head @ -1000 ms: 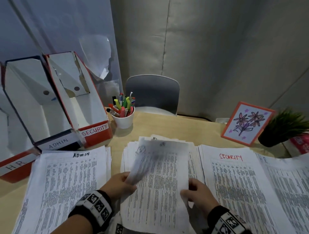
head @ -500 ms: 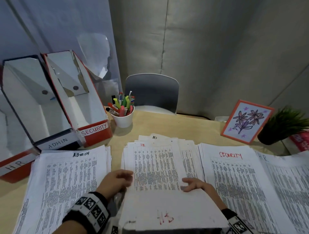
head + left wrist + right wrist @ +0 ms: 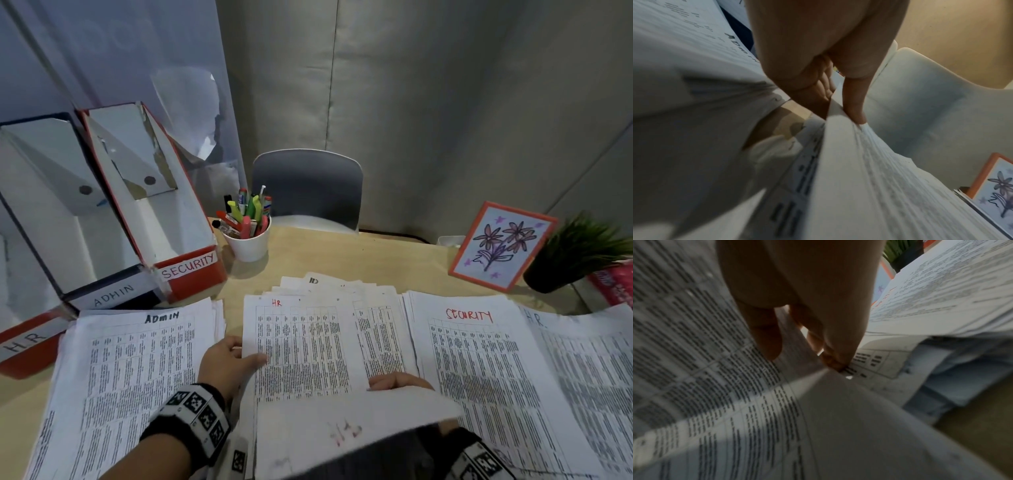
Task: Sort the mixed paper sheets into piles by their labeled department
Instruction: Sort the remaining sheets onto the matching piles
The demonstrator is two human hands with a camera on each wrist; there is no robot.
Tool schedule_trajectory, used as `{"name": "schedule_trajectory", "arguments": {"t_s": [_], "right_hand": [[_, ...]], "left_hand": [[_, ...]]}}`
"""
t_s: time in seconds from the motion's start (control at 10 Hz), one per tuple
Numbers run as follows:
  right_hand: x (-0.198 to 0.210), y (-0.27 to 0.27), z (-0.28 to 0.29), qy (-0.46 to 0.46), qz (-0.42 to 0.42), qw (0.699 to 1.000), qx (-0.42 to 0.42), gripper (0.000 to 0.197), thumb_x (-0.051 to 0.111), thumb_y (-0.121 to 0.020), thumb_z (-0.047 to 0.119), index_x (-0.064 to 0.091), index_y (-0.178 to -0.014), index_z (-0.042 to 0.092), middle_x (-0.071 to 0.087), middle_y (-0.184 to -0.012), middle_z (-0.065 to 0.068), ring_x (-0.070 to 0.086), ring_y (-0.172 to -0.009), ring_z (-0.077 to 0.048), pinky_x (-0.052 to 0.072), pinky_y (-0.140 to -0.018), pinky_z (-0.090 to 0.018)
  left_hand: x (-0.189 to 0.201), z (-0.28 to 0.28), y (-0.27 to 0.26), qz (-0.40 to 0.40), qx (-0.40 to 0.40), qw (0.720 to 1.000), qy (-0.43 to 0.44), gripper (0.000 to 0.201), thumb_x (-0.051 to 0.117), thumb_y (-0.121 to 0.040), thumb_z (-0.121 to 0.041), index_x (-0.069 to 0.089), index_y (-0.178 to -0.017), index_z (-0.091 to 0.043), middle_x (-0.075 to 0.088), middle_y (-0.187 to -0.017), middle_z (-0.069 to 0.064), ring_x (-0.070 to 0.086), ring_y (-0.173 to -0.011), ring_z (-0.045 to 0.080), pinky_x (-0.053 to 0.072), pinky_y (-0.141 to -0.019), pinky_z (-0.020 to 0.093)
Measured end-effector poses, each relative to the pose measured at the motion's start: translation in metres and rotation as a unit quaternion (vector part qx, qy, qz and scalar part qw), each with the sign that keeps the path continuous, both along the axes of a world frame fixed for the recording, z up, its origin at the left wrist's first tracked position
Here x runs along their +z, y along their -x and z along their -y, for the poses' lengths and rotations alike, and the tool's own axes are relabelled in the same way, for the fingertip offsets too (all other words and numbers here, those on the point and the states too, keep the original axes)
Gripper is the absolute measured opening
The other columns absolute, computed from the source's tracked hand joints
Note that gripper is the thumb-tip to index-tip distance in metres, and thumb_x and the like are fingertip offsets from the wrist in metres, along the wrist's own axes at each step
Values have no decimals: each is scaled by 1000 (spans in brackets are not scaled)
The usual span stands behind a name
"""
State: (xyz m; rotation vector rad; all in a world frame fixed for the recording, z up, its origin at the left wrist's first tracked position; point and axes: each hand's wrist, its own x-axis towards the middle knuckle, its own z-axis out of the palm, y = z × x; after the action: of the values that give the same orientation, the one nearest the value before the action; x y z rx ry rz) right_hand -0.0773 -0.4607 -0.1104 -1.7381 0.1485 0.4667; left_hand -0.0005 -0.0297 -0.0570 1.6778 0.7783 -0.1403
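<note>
Matt white printed paper sheets [image 3: 305,346] in stacks, smooth pale wood-look table [image 3: 370,257], cardboard file boxes [image 3: 191,270] far left with paper labels, glossy white cup [image 3: 248,245] of plastic pens, smooth grey plastic-looking chair [image 3: 308,185], creased cloth-like wall [image 3: 445,102]

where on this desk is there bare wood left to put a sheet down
Bare wood lies behind the paper piles: between the white pen cup and the orange-framed flower drawing. A thin strip separates the ADMIN pile and middle mixed pile. The near desk is crowded with sheets.

A white cup of markers [image 3: 247,229] stands on the tabletop [image 3: 359,255]. A framed flower drawing [image 3: 500,245] leans beside a potted plant [image 3: 579,251]. A grey chair [image 3: 306,186] sits behind.
</note>
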Motion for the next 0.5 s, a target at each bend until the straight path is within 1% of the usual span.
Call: {"name": "schedule_trajectory", "arguments": {"t_s": [0.1, 0.2, 0.3, 0.4, 0.5], "right_hand": [[54, -63, -95, -23, -41, 999, 25, 35, 65, -57, 12, 67, -83, -10, 61, -65, -10, 54, -45, -8, 36, -39, -16], [76, -76, -132, -45, -67, 997, -12, 16, 65, -65, 0, 67, -80, -6, 66, -60, -4, 58, -49, -11, 40, -38, -17], [64, -83, -134, -10, -46, 999, 2, 22, 61, -79, -12, 67, -82, 10, 72, -82, -3, 64, -81, -19, 49, -58, -19], [71, -85, -138, 1, -53, 999, 0, 30, 59, -82, -11, 64, -95, 15, 68, -97, -3, 63, -93, -19, 48, -64, -17], [70, -84, -138, -28, -54, 998, 0, 32, 62, -80, -11, 66, -96, 17, 67, -104, -1, 63, -94, -14, 49, -63, -16]], "left_hand": [[-2, -5, 0, -12, -28, 999, 22, 12, 73, -77, -3, 67, -78, -12, 71, -81, 10, 68, -79, 27, 54, -69, 31], [0, -6, 3, -45, -53, 994, 84, 10, 64, -75, -2, 73, -78, -7, 71, -89, 20, 68, -82, 32, 55, -83, 43], [-1, -6, 5, -72, -77, 985, 133, 21, 58, -70, -8, 70, -83, 3, 67, -85, 27, 64, -74, 34, 54, -70, 54], [2, -3, 11, -68, -89, 978, 174, 23, 57, -79, -13, 67, -60, -7, 55, -55, 14, 53, -51, 24, 41, -53, 26], [12, 1, 13, -44, -116, 975, 184, 59, 40, -94, 7, 59, -41, -11, 49, -42, 3, 47, -35, 13, 36, -42, 18]]}}
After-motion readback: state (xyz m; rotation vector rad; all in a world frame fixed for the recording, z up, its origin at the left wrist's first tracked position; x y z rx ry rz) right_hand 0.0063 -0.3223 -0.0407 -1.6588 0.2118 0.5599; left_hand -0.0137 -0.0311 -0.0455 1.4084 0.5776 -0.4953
